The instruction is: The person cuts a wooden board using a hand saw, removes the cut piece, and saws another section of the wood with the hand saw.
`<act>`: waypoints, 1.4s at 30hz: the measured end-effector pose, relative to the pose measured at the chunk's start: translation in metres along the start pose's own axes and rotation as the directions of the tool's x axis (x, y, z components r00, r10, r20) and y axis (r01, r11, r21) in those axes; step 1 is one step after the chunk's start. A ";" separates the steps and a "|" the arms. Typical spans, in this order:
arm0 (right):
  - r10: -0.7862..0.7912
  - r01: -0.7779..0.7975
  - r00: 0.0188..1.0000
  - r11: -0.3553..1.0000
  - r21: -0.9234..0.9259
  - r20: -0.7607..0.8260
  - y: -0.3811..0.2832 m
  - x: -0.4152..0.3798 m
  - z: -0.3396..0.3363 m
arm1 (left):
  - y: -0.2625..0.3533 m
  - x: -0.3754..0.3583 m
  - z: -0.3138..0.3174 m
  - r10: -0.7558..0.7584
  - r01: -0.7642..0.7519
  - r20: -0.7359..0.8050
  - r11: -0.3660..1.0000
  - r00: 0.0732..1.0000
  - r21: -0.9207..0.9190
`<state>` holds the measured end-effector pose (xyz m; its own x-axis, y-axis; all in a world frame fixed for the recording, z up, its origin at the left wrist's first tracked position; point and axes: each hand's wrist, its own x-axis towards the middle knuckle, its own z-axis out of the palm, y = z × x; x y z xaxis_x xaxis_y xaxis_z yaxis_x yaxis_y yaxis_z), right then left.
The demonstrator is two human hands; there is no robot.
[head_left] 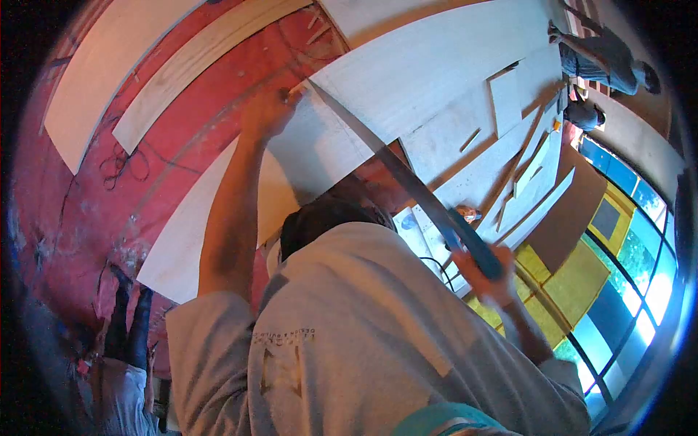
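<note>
My right hand [488,280] is wrapped round the dark teal handle of a long hand saw [414,182]. The saw's blade runs up and left across a pale board [327,138], and its tip is near the board's upper left edge. At that edge, close to the blade tip, my left hand [270,112] has its fingers bent and closed on the board. My light shirt fills the lower middle. Part of the board's underside and what lies below it are hidden by my body.
Long pale panels [196,69] lie on the red floor [94,211] at the left, near a thin cord [125,168]. Wood strips lie on large white sheets [436,65]. People [611,62] are at the upper right; another person [123,378] is lower left.
</note>
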<state>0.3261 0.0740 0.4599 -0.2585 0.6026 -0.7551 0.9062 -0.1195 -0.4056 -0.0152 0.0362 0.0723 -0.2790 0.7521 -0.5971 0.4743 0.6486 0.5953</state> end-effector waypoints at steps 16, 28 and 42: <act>0.026 -0.026 1.000 0.999 -0.035 0.010 0.007 -0.039 -0.022 | -0.011 0.004 0.012 0.079 -0.079 -0.072 0.997 0.994 0.005; -0.173 0.179 0.983 0.976 0.123 -0.060 -0.049 0.240 0.119 | 0.009 -0.015 0.001 0.037 -0.043 -0.087 0.997 0.995 -0.064; -0.165 0.165 0.986 0.975 -0.147 0.017 0.051 0.082 0.050 | 0.008 -0.007 -0.006 -0.044 0.044 0.011 0.998 0.999 0.049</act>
<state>0.3343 0.0776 0.3511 -0.4097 0.6007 -0.6865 0.8902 0.0989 -0.4448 -0.0144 0.0370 0.0845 -0.2907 0.7212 -0.6288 0.5021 0.6744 0.5414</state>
